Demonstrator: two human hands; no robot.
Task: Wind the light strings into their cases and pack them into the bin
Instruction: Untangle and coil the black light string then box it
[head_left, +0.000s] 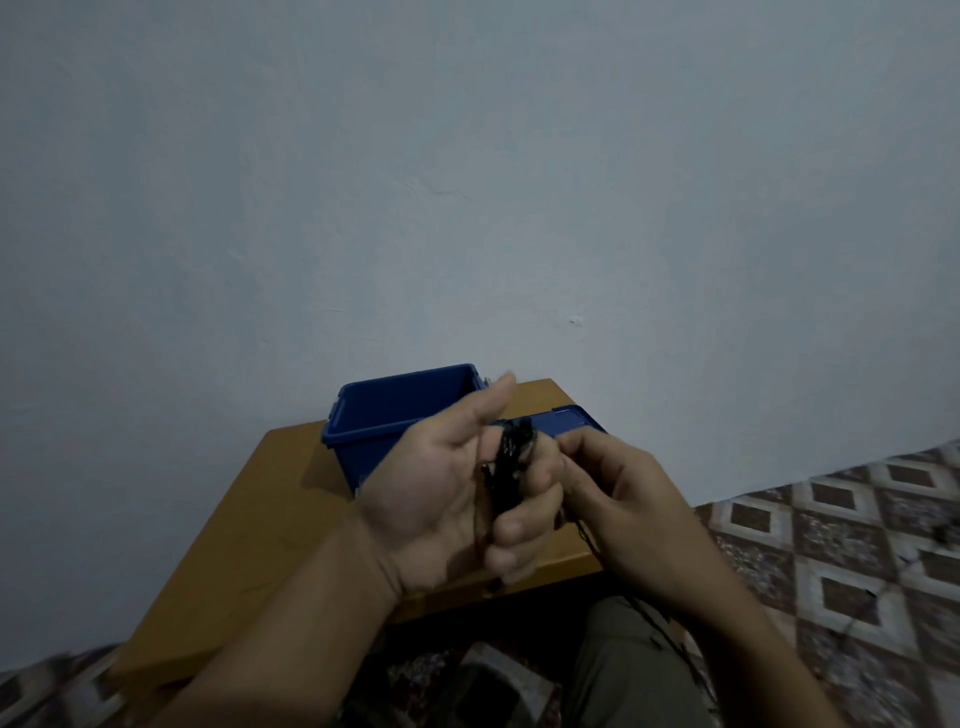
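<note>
Curling round a wound bundle of black light string (511, 467), the left grip (447, 499) holds it palm-up with the thumb raised, above the near right part of the tan wooden surface (249, 545). The right grip (618, 499) pinches the string just beside the left fingers. A loose strand trails down over an olive trouser leg (613, 665). The open blue plastic bin (358, 457) stands at the surface's far edge, with its flat blue lid (569, 418) beside it at the far right corner. Bare wood shows along the left edge. Behind rises a pale blue-grey wall (467, 182), and patterned floor tiles (857, 545) spread to the right.
</note>
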